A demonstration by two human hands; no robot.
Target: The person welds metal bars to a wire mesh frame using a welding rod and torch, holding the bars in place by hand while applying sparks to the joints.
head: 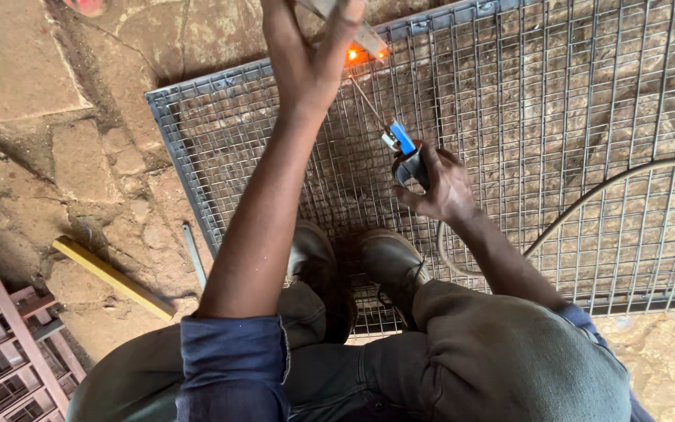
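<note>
**A:** What are the two hands doing?

**B:** The right hand (441, 186) has its fingers wrapped tight round the electrode holder (406, 156), the grey clamp with a blue tab. A thin welding rod (369, 105) runs up from it to the orange glow (362, 53) at the far edge of the wire mesh panel (556, 133). The left hand (306, 55) is raised above the glow, fingers spread; a pale flat piece (357, 27) shows against them, though I can't tell whether they actually grip it.

**A:** How would you do this step well?

**B:** My judgement: hold the rod tip steady and close to the joint where the mesh meets the metal frame (291, 62), and keep the raised hand between the eyes and the arc. The wires are thin, so lingering probably burns through them; short touches seem safer. The bare forearm sits near the sparks, which is a risk.

**A:** And the cable?

**B:** A pale cable (587, 199) arcs across the mesh from the right and loops behind the right wrist. It's best kept slack and away from the hot spot.

**A:** What is underneath?

**B:** No table; the panel lies flat on a rough floor (56, 164) of cracked stone and earth. The person crouches with both boots (353, 262) on the near part of the mesh, which likely pins it down.

**A:** Anything else around?

**B:** A yellow-edged bar (111, 277) lies on the floor to the left, a thin grey strip (194, 254) beside the panel, and a reddish metal grille (1, 344) fills the lower left corner.
</note>
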